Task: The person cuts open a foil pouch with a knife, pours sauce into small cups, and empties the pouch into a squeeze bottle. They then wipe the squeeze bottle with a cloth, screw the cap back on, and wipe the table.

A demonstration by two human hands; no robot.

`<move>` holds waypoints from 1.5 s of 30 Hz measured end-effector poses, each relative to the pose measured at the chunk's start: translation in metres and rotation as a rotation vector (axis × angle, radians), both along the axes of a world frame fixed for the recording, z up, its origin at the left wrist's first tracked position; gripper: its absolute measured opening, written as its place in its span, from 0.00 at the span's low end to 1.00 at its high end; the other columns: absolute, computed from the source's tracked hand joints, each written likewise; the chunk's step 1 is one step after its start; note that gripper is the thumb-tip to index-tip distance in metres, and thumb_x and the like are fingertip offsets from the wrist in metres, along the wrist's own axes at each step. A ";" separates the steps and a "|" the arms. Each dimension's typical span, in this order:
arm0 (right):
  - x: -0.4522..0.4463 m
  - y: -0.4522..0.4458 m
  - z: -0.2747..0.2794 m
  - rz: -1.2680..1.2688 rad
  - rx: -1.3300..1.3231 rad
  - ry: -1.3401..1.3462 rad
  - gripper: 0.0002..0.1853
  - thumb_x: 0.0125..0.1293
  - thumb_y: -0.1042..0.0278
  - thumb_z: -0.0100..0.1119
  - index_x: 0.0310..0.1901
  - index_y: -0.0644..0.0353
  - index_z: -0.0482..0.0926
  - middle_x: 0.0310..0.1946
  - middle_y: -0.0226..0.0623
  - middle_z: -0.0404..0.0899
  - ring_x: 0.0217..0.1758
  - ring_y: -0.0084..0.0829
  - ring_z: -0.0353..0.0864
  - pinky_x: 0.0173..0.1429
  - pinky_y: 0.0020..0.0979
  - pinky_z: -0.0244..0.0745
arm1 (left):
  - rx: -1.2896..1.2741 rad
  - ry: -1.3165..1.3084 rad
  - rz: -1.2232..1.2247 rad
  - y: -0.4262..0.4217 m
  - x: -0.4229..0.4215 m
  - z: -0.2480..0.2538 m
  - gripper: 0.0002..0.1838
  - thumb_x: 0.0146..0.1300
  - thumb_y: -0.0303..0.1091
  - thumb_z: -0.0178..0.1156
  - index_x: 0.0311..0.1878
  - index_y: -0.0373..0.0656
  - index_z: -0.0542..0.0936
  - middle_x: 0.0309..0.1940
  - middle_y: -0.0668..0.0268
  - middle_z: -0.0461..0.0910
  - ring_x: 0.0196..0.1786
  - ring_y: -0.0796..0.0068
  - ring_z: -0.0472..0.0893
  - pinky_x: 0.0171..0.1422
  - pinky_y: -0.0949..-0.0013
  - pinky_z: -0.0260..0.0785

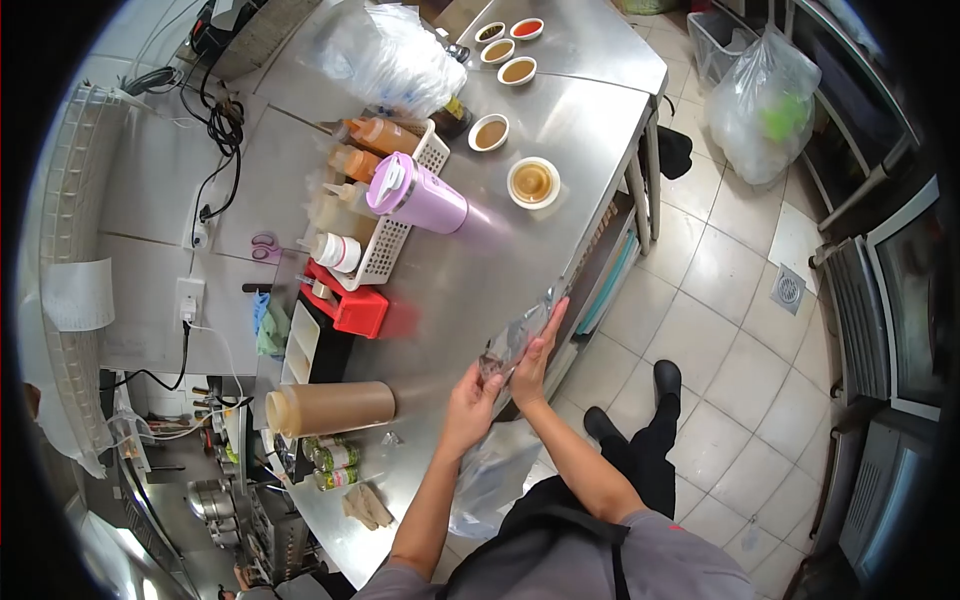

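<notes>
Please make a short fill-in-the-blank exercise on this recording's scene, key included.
The clear plastic is held by the left hand and the ____ hand.
On the metal counter are ____ small white bowls.
Beside the white basket, the plastic box is ____.
The shoes on the floor are ____.

right; six; red; black

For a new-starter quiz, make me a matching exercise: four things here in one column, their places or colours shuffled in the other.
1. Tumbler
2. Crinkled plastic
3. Squeeze bottles
4. Drain

a. In the tiled floor
b. In the white basket
c. Lilac
d. In the left hand and right hand

Pairs: 1-c, 2-d, 3-b, 4-a
</notes>
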State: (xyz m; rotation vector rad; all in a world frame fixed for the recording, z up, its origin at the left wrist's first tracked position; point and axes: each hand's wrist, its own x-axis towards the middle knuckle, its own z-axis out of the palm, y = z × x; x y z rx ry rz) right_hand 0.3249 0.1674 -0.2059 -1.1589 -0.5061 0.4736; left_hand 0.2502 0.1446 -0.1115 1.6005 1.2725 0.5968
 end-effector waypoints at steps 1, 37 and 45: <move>-0.001 0.001 -0.003 0.021 0.011 0.029 0.36 0.68 0.42 0.21 0.67 0.66 0.42 0.69 0.50 0.38 0.72 0.45 0.38 0.71 0.38 0.32 | 0.015 -0.032 0.000 -0.001 0.004 -0.001 0.14 0.66 0.35 0.50 0.46 0.33 0.72 0.36 0.69 0.74 0.39 0.84 0.69 0.45 0.78 0.63; -0.136 0.086 0.435 1.289 -0.528 -2.077 0.18 0.47 0.62 0.64 0.29 0.73 0.74 0.18 0.42 0.73 0.22 0.28 0.72 0.31 0.31 0.67 | 0.053 -1.914 0.387 0.014 -0.079 0.143 0.24 0.58 0.38 0.60 0.56 0.43 0.68 0.47 0.68 0.74 0.52 0.74 0.72 0.56 0.67 0.67; -0.150 0.080 0.435 1.288 -0.487 -2.064 0.22 0.44 0.54 0.63 0.20 0.71 0.75 0.14 0.44 0.72 0.18 0.34 0.73 0.27 0.34 0.67 | -0.004 -1.983 0.545 0.026 -0.086 0.145 0.15 0.59 0.34 0.60 0.49 0.42 0.73 0.42 0.70 0.76 0.45 0.82 0.74 0.50 0.76 0.67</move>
